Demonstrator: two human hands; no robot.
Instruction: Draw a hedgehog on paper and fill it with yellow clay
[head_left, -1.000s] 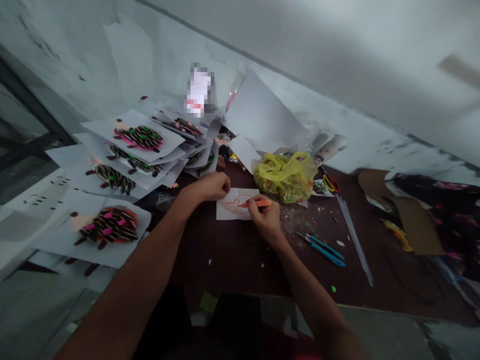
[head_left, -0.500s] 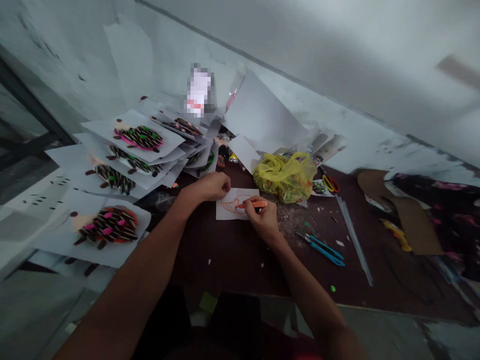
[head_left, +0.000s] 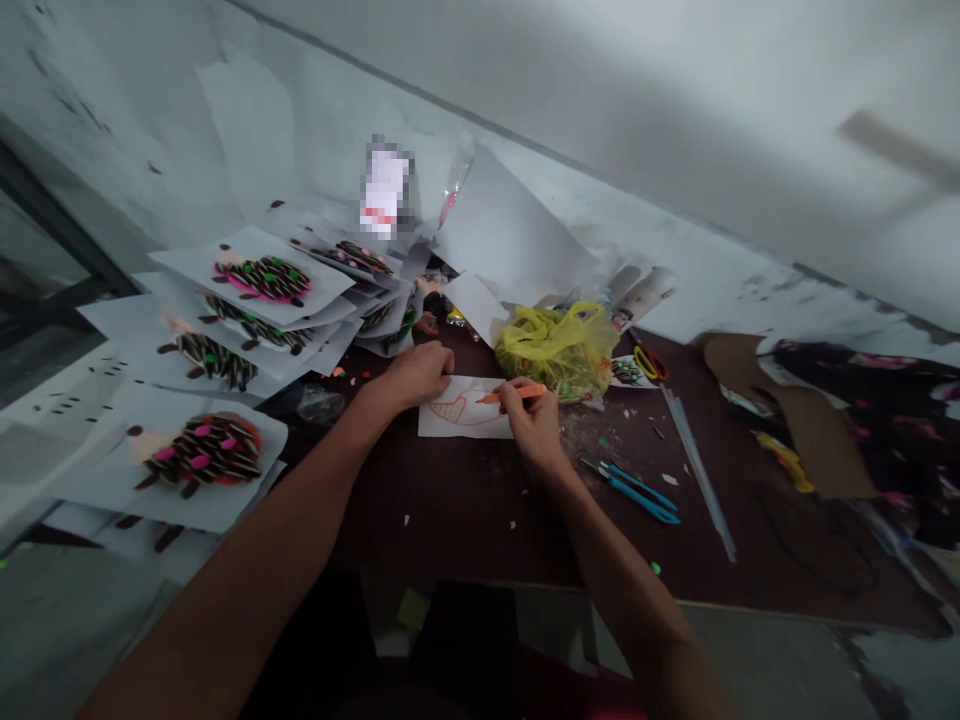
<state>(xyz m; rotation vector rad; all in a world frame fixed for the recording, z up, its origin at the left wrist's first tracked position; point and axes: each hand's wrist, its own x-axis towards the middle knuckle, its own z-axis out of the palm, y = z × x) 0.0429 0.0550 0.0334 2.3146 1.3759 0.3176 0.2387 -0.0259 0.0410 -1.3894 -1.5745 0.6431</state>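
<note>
A small white sheet of paper lies on the dark table, with an orange outline drawing filled partly with small marks on its left half. My right hand grips an orange marker over the sheet's right side; its tip points left, at or just above the paper. My left hand rests with curled fingers at the sheet's upper left corner, and nothing shows in it. A knotted yellow plastic bag sits just beyond my right hand. Blue-handled thread snips lie to the right of my right forearm.
Stacked white sheets carrying hedgehog figures fill the left side. A lit, pixelated phone screen stands near the wall. To the right are red-and-yellow scissors, clear sticks, a brown cardboard strip and a dark floral cloth.
My right hand and the marker have lifted away from the drawing's middle toward the paper's upper right. My left hand stays at the corner. The whole view has shifted slightly.
</note>
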